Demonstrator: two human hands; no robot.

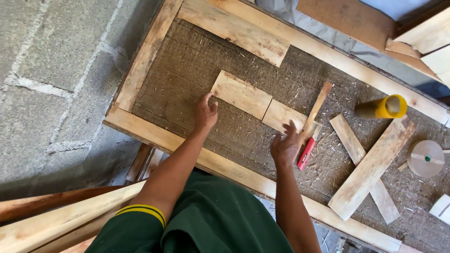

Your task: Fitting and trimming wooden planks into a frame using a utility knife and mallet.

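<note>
The short plank (241, 93) under the person's left hand lies flat on the sawdust-strewn bed of a big wooden frame (140, 70), tilted a little and butted end to end with a smaller offcut (281, 115) to its right. The frame itself is the largest thing here, a shallow tray of rough board edged with pale battens, set beside a grey block wall (51, 79). Another long board (234, 30) rests inside near the frame's far rail. Off to the right two planks (370, 171) lie crossed over each other, and past them a yellow tube (386, 107) lies on its side and a roll of brown tape (425, 158) sits flat. A thin strip of wood (317, 105) leans across the offcut's right end. The left hand (205, 112) is spread loose, fingertips touching the plank's near left corner, gripping nothing. The right hand (286, 145) is open too, fingers splayed at the offcut's near edge, just beside a small red tool (305, 153) lying on the bed.
</note>
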